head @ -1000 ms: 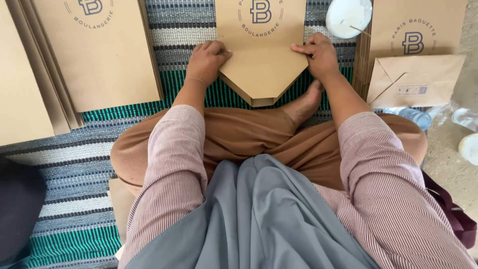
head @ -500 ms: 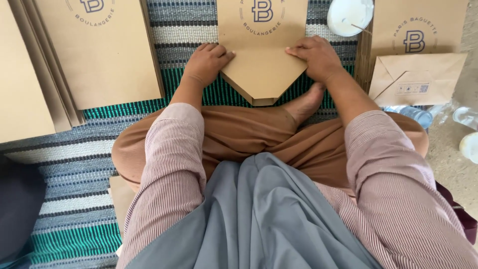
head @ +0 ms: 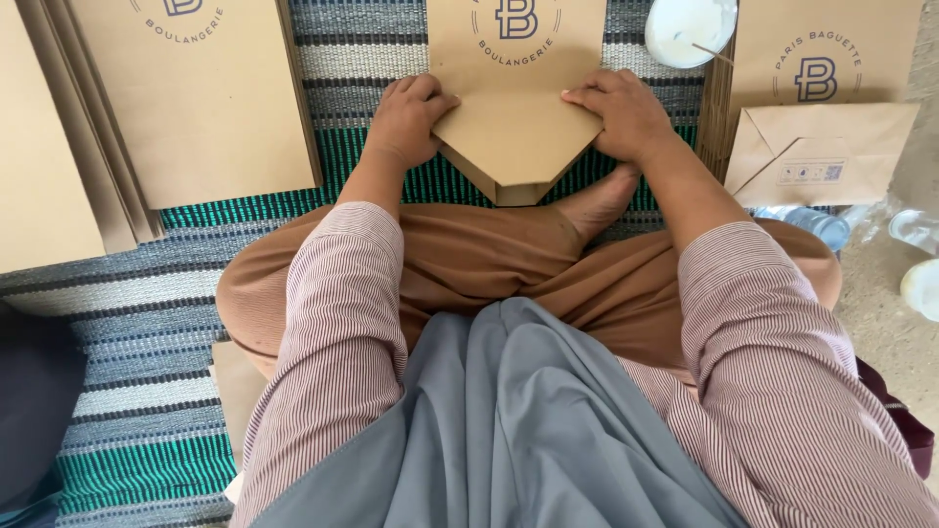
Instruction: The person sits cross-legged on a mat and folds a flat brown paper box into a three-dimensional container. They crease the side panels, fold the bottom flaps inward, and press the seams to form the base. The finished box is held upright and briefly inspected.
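The flat brown kraft-paper bag (head: 515, 117) lies at the top centre of the frame on the striped blue-green woven mat (head: 147, 323), its near end folded into a point that aims down toward the person's bare foot (head: 599, 200). Against the pictures of a moment before, the folded point looks much the same and the bag has barely shifted; both hands have crept slightly inward along the diagonal creases, which reads as pressing the folds flat rather than starting a new one

The left hand (head: 409, 119) sits left of the point, fingers curled and knuckles up, fingertips pushing down on the left crease; it grips nothing, only bears on the paper. The right hand (head: 618, 112) mirrors it right of centre, fingers flatter and half spread, palm down on the right flap, also holding nothing

Outward, a stack of flat brown paper sheets (head: 205, 98) fills the upper left of the frame. At the upper right a finished folded brown paper bag (head: 822, 147) rests on another, with a round white bowl of paste (head: 690, 27) just left of them. Clear plastic bottles (head: 915, 230) lie at the right edge
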